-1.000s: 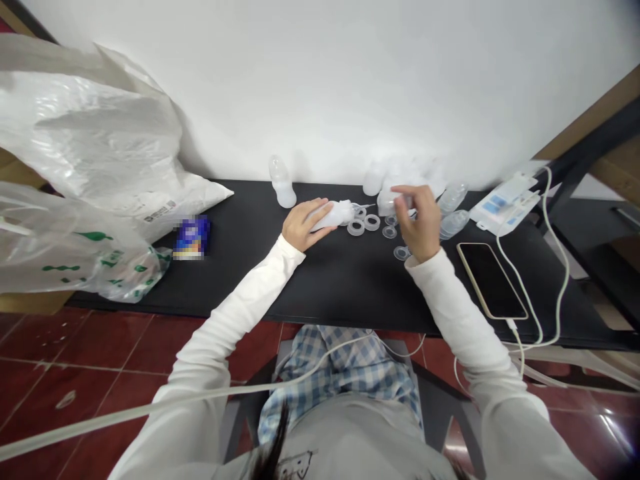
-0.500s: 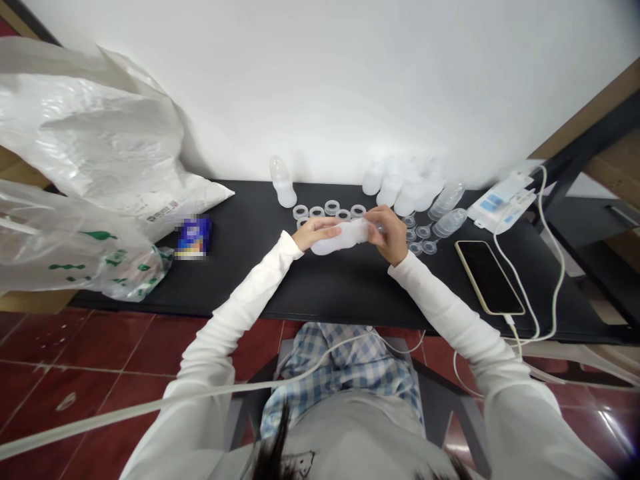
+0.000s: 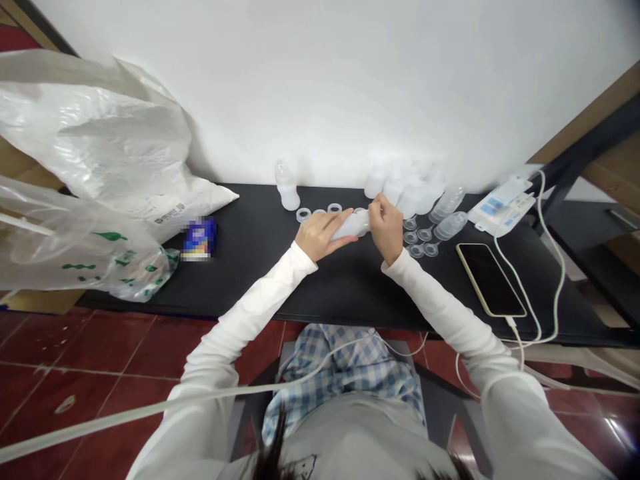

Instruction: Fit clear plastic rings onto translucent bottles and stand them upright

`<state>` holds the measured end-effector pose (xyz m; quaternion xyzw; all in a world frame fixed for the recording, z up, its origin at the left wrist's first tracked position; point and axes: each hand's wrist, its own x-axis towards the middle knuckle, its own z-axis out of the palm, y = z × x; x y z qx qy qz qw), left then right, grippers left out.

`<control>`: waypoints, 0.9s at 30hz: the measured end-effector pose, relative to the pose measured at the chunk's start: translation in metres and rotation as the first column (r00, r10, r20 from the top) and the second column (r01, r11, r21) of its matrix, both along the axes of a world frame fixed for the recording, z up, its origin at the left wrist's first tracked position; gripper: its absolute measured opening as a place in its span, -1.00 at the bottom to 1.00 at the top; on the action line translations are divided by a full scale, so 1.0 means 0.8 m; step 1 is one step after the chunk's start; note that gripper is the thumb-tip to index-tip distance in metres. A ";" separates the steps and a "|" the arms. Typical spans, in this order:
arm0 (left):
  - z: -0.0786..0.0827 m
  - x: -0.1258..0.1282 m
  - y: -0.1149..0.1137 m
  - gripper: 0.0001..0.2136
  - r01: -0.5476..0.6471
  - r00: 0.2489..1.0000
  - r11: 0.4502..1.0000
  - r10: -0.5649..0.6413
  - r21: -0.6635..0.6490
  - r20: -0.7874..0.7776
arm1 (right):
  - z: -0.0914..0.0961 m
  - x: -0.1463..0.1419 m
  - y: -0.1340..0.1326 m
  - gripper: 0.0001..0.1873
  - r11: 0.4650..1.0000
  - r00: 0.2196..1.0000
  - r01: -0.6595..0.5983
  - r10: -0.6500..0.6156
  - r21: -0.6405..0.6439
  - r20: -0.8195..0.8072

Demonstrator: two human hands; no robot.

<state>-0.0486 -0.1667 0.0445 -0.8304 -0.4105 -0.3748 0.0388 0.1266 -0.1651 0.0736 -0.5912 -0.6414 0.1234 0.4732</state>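
Note:
My left hand [image 3: 323, 235] and my right hand [image 3: 387, 228] both grip a frosted plastic baby bottle [image 3: 351, 225] lying across them above the black table [image 3: 240, 280]. The left fingers wrap its body, and the right fingertips pinch its end, hiding that end. Behind the left hand lie clear plastic rings [image 3: 303, 215], partly hidden. To the right of my right hand sit small clear discs [image 3: 416, 251]. Further back stand a frosted bottle [image 3: 287, 188] and a cluster of frosted bottles [image 3: 405, 190].
Two clear bottle parts [image 3: 449, 215] lie right of the discs. A phone [image 3: 490, 280] with a white cable and a white package [image 3: 500, 203] occupy the right side. Large plastic bags [image 3: 95, 153] and a blue packet [image 3: 199, 239] sit left; a white wall rises behind.
My right hand has moved from among the discs to the bottle's end, and both hands now hold it. The bottle has turned and shifted right. The rings have moved farther back.

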 end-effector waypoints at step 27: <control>-0.043 -0.021 0.155 -0.34 -0.095 0.794 0.947 0.258 -0.306 0.551 | -0.058 0.045 0.010 -0.67 0.963 0.689 -0.238 0.074 0.129 0.721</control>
